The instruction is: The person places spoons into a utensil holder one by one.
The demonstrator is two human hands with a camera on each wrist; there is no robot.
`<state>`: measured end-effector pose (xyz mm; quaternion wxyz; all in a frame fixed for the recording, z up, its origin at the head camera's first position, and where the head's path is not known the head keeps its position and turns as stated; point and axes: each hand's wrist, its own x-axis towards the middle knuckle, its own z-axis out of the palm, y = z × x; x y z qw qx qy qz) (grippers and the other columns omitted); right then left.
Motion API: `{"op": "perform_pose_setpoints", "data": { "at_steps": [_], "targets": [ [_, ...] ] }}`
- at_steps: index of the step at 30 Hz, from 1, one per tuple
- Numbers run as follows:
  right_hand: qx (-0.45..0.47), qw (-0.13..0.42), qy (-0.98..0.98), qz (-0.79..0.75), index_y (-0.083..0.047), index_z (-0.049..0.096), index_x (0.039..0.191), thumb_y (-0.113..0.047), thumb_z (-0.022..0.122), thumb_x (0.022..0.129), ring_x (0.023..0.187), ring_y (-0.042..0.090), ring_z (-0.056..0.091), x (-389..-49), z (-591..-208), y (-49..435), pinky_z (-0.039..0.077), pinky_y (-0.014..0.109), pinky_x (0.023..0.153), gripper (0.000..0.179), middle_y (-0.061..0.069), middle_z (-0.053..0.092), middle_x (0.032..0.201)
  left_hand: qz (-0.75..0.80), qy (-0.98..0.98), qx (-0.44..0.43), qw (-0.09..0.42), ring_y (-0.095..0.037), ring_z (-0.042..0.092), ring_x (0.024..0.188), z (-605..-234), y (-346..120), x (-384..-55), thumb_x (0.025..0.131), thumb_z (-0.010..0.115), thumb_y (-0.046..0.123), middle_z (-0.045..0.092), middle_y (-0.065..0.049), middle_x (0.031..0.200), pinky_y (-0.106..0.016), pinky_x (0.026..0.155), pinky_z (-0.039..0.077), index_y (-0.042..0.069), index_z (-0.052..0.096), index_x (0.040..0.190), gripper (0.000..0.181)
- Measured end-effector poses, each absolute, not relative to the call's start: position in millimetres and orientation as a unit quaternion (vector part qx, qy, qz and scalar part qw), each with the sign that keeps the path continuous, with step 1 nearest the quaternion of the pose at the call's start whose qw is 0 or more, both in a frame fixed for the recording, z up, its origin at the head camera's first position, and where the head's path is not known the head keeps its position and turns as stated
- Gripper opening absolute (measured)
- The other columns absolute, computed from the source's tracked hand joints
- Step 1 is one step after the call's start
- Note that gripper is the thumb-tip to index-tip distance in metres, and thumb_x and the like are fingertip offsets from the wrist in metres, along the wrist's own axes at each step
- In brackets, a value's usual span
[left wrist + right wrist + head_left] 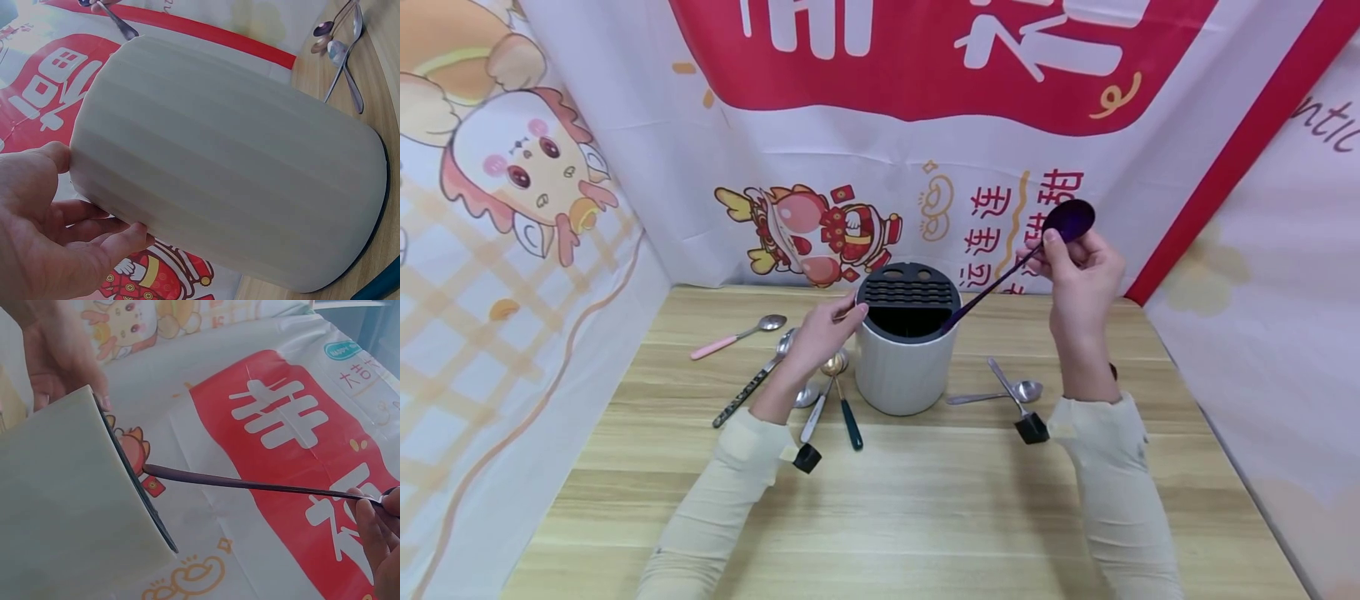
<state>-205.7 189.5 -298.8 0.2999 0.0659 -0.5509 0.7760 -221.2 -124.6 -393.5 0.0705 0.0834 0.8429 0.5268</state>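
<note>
A ribbed white utensil holder (pixel 901 375) stands upright, with a dark slotted lid (pixel 908 287) over the back half of its top. At the upper left rim, my left hand (pixel 822 337) grips the holder with thumb and fingers. My right hand (pixel 1081 279), raised to the right, pinches a dark purple ladle (pixel 1075 215) near its bowl. The ladle's handle slopes down to the left, its end at the right edge of the holder's front opening. In the right wrist view that handle (pixel 250 485) meets the dark rim.
Left of the holder lie a pink-handled spoon (pixel 722 344), a black-patterned spoon (pixel 745 400), a white-handled spoon (pixel 814 421) and a green-handled one (pixel 851 423). On the right, a silver spoon (pixel 1028 390) crosses another utensil (pixel 1000 375). A printed cloth (pixel 865 158) hangs behind the table.
</note>
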Motion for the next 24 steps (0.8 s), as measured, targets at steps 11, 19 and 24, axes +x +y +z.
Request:
{"op": "perform_pose_setpoints", "data": {
  "at_steps": [11, 19, 24],
  "targets": [
    [0.083, 0.299, -0.549, 0.776, 0.006, 0.07, 0.094, -0.003, 0.071, 0.089, 0.067, 0.021, 0.074, -213.8, -301.9, 181.0, 0.062, 0.025, 0.063, 0.01, 0.014, 0.074, 0.076, 0.521, 0.847, 0.08, 0.075, -0.026, 0.056, 0.132, -394.7, -124.8, -222.1, 0.1, 0.05, 0.054, 0.046, -0.007, 0.154, -0.046, 0.107, 0.05, 0.021, 0.036, 0.154, 0.065],
    [0.106, 0.297, -0.561, 0.765, 0.005, 0.069, 0.092, 0.0, 0.069, 0.09, 0.068, 0.019, 0.074, -217.9, -308.8, 176.2, 0.062, 0.024, 0.064, 0.006, 0.013, 0.073, 0.076, 0.52, 0.847, 0.078, 0.075, -0.027, 0.056, 0.133, -392.8, -123.3, -220.3, 0.1, 0.05, 0.054, 0.046, -0.007, 0.155, -0.046, 0.107, 0.05, 0.021, 0.037, 0.154, 0.065],
    [0.103, 0.29, -0.578, 0.756, 0.005, 0.07, 0.096, 0.0, 0.069, 0.091, 0.07, 0.02, 0.075, -220.0, -312.9, 172.8, 0.062, 0.027, 0.066, 0.008, 0.016, 0.073, 0.078, 0.518, 0.849, 0.076, 0.074, -0.026, 0.056, 0.132, -392.1, -122.6, -219.8, 0.1, 0.05, 0.054, 0.048, -0.007, 0.154, -0.046, 0.107, 0.05, 0.02, 0.037, 0.154, 0.065]
  ]
}}
